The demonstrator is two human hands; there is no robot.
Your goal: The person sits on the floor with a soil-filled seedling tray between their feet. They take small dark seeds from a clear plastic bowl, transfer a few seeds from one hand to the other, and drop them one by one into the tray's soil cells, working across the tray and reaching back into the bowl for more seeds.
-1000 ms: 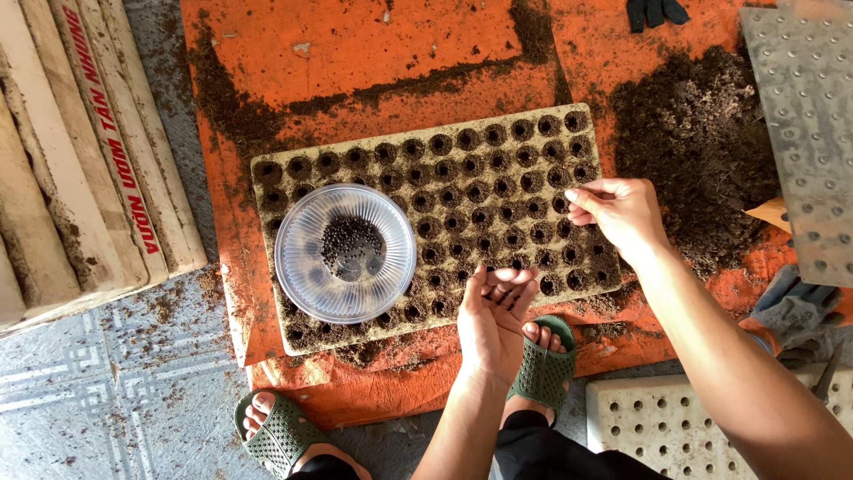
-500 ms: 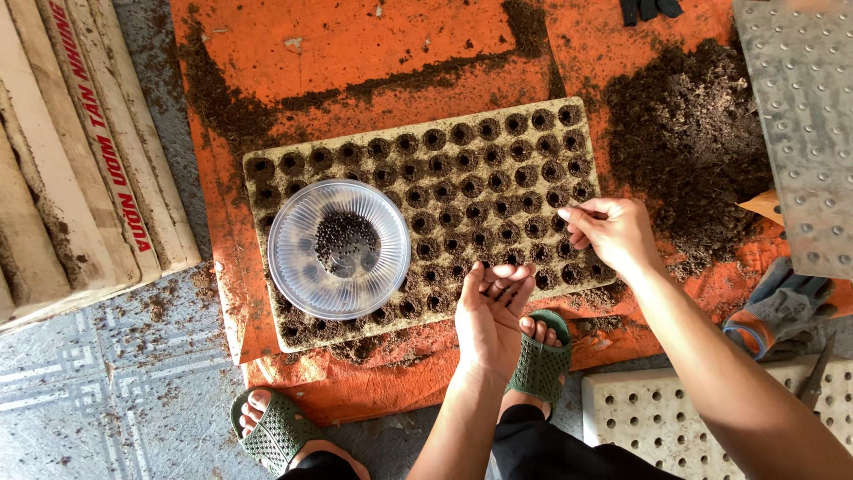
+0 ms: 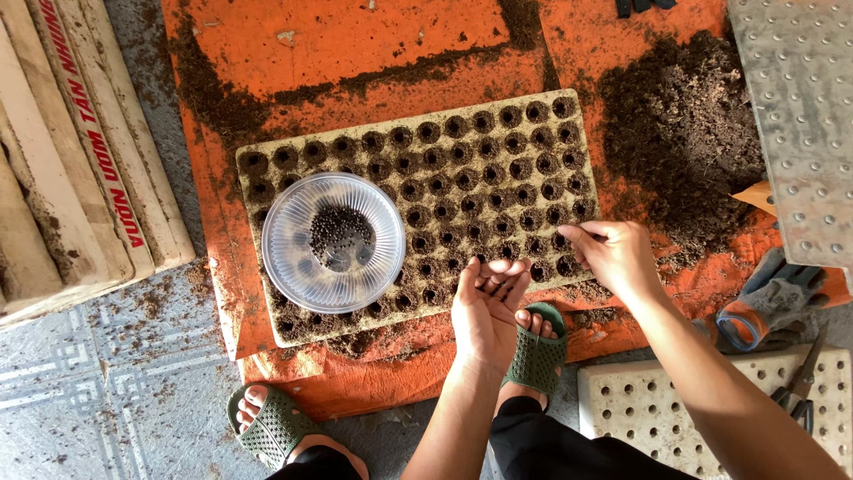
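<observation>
**Seeding a soil-filled cell tray**

Pinched fingertips of the right hand [image 3: 615,255] hover at the near right corner of the seed tray [image 3: 418,209]; whether a seed sits between them is too small to tell. Just beside it, at the tray's near edge, the left hand [image 3: 487,307] lies palm up, cupped and open. A clear plastic bowl [image 3: 333,242] of dark seeds rests on the tray's left part. Loose soil [image 3: 680,133] is heaped right of the tray, on the orange sheet [image 3: 355,40].

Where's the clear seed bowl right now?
In the head view the clear plastic bowl sits on the left part of the soil-filled seedling tray, left of the left hand, touched by neither hand.
</observation>
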